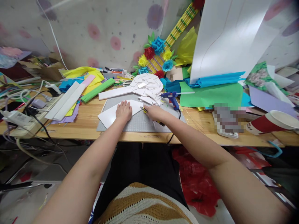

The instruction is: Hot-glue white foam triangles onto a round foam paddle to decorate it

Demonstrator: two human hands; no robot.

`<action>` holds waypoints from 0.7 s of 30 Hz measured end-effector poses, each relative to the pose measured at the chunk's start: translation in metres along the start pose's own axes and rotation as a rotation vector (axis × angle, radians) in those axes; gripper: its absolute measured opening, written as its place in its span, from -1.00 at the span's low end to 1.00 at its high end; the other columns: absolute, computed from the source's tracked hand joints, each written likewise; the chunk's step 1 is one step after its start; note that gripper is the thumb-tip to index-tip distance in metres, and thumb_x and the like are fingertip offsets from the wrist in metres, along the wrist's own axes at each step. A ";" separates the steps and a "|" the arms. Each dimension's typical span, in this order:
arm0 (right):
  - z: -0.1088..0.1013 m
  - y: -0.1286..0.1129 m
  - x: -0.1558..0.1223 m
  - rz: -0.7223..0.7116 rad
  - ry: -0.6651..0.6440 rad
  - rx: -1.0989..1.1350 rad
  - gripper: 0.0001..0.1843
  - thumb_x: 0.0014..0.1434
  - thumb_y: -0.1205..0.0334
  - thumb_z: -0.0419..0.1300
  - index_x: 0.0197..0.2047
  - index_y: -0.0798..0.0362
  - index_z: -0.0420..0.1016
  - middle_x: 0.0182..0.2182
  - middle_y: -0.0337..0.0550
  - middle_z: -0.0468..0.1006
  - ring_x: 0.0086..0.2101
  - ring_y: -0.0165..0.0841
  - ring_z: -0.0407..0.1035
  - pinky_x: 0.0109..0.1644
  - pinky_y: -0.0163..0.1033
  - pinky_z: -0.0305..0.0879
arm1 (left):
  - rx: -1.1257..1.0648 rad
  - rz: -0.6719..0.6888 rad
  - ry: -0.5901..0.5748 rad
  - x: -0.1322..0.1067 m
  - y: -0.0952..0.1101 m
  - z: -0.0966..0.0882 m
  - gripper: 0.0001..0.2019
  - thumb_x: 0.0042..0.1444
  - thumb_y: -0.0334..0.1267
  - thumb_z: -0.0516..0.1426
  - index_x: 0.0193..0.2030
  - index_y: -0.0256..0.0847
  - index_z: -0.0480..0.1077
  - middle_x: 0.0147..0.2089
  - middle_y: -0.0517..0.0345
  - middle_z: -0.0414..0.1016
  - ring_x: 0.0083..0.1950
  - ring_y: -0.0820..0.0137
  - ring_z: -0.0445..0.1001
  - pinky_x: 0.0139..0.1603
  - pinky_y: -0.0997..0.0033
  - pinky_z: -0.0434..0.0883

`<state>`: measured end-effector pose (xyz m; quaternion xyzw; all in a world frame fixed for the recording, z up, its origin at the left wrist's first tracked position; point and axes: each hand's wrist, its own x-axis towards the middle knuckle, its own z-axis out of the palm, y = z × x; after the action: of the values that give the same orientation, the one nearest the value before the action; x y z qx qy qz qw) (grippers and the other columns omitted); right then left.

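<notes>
If the angular white sheet (108,115) slips on the grey mat (136,123) beneath the flattened left hand (124,110), the yellow-black cutter (144,110) clasped in the right hand (153,113) may stray.

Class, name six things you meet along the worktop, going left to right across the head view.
Power strip, green roll, left hand, right hand, blue glue gun, paper cup.

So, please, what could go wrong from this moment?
The cutter in the right hand might slip toward the left hand, which lies flat on the white sheet. The glue gun lies close by, its cord passing the right forearm; an arm movement might snag it.
</notes>
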<state>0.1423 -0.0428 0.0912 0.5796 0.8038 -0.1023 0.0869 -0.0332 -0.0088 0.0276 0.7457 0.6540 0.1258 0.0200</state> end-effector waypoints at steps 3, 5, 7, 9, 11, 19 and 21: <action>-0.003 0.004 -0.017 0.008 -0.024 -0.004 -0.41 0.26 0.37 -0.01 0.35 0.12 0.14 -0.05 0.19 0.57 -0.10 -0.12 0.49 -0.15 -0.21 0.27 | 0.014 -0.003 -0.022 0.000 0.000 -0.002 -0.51 0.29 -0.20 -0.18 0.27 -0.27 0.27 0.39 -0.10 0.18 0.42 0.13 0.08 0.39 0.00 0.02; -0.005 0.009 -0.025 0.010 -0.041 0.015 -0.44 0.27 0.34 0.00 0.34 0.07 0.19 -0.07 0.16 0.58 -0.13 -0.14 0.49 -0.17 -0.22 0.27 | 0.016 0.014 -0.051 -0.001 -0.001 -0.005 -0.43 0.29 -0.01 -0.16 0.30 -0.29 0.23 0.41 -0.14 0.14 0.44 0.06 0.03 0.39 -0.02 -0.01; -0.007 0.017 -0.028 0.018 -0.034 0.065 -0.45 0.28 0.28 0.04 0.33 0.00 0.22 -0.05 0.10 0.58 -0.10 -0.14 0.48 -0.14 -0.23 0.27 | 0.010 0.023 -0.080 -0.002 -0.002 -0.006 -0.25 0.19 0.24 -0.11 0.33 -0.29 0.18 0.44 -0.19 0.05 0.46 -0.06 -0.07 0.39 -0.10 -0.06; -0.008 0.025 -0.027 0.054 0.021 0.145 -0.44 0.26 0.21 0.10 0.32 -0.03 0.22 0.01 0.05 0.55 -0.04 -0.14 0.46 -0.09 -0.23 0.27 | 0.012 -0.003 -0.095 -0.003 -0.002 -0.008 -0.06 0.02 0.40 -0.04 0.35 -0.31 0.13 0.46 -0.27 -0.04 0.46 -0.17 -0.15 0.37 -0.16 -0.09; -0.007 0.031 -0.022 0.129 0.108 0.239 -0.44 0.24 0.14 0.14 0.29 0.03 0.25 0.06 0.06 0.52 -0.01 -0.14 0.43 -0.05 -0.22 0.27 | 0.016 -0.029 -0.088 -0.002 -0.002 -0.010 0.04 -0.10 0.43 0.06 0.35 -0.35 0.11 0.43 -0.36 -0.02 0.44 -0.22 -0.09 0.36 -0.15 -0.05; -0.008 0.022 0.018 0.330 0.188 0.829 -0.61 0.28 0.14 0.09 0.13 0.11 0.27 -0.21 -0.02 0.61 -0.39 -0.32 0.50 -0.32 -0.28 0.36 | -0.057 0.148 0.059 0.004 -0.003 -0.031 0.09 -0.20 0.30 0.24 0.39 -0.24 -0.01 0.39 -0.25 0.08 0.36 -0.11 0.06 0.35 -0.02 0.00; -0.010 0.018 0.026 0.322 0.190 1.011 -0.65 0.31 0.14 0.05 0.09 0.12 0.28 -0.20 0.00 0.59 -0.41 -0.35 0.49 -0.35 -0.29 0.38 | -0.070 0.201 0.091 0.005 -0.004 -0.035 0.08 -0.20 0.27 0.26 0.39 -0.23 -0.01 0.39 -0.23 0.07 0.37 -0.08 0.04 0.36 0.01 -0.01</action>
<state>0.1512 -0.0110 0.0933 0.6718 0.5595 -0.4089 -0.2617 -0.0437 -0.0078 0.0613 0.7999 0.5713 0.1836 0.0035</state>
